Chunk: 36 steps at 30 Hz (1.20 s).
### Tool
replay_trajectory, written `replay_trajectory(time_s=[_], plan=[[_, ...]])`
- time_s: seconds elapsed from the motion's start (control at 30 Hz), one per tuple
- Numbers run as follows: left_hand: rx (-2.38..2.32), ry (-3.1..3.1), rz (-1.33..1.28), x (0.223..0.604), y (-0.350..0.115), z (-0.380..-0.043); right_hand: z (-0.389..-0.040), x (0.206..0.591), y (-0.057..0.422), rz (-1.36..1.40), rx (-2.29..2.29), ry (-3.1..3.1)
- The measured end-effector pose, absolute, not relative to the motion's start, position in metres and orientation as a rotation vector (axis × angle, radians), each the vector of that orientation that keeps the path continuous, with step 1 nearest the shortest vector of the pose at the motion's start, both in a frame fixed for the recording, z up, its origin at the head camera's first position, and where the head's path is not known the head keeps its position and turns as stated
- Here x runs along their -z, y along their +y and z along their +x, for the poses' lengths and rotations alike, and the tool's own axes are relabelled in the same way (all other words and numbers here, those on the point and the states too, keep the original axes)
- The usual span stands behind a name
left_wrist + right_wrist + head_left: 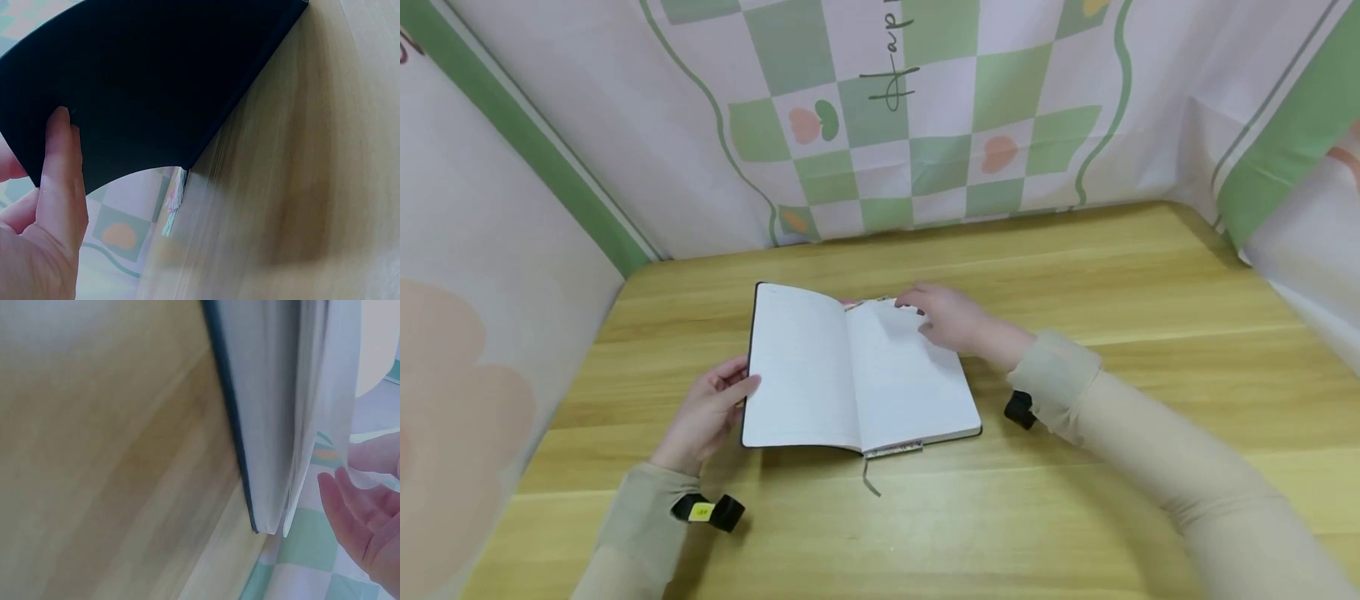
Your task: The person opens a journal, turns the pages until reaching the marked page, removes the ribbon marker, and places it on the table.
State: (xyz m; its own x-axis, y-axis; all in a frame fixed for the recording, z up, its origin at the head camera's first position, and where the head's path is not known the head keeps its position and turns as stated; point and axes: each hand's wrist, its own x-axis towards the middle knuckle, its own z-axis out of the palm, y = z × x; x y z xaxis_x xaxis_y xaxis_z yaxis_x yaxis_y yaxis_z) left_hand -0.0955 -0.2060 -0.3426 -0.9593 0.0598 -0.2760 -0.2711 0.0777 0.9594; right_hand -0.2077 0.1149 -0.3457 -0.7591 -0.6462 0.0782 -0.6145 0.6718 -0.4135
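A dark-covered notebook lies open on the wooden table, its left side raised and its visible pages pale. My left hand grips the left edge, thumb over the page and fingers against the black cover. At the upper right corner, my right hand pinches a page between thumb and fingers; the right wrist view shows that page lifted from the stack. A patterned strip pokes out under the lower edge, and a thin grey ribbon trails from the spine.
The wooden table extends around the notebook. Behind it hangs a checkered green and white cloth, with more cloth at the left side. Each wrist wears a small black camera.
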Motion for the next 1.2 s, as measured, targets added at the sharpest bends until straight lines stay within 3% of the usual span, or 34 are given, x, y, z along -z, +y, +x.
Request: replay_trajectory(time_s=[0.2,0.7,0.97,1.2], plan=[[-1.981,2.105,-0.209,0.342,-0.205,-0.095,-0.197,0.345,0.121,-1.032,0.822,2.751],[-1.988,2.091,-0.185,0.345,-0.209,-0.095,-0.165,0.333,0.101,-0.433,1.634,2.072],[-1.976,2.095,-0.182,0.345,-0.209,-0.095,-0.151,0.33,0.083,-0.59,1.731,1.82],[-1.984,2.09,-0.179,0.346,-0.209,-0.096,-0.141,0.336,0.065,-0.741,1.493,1.933]])
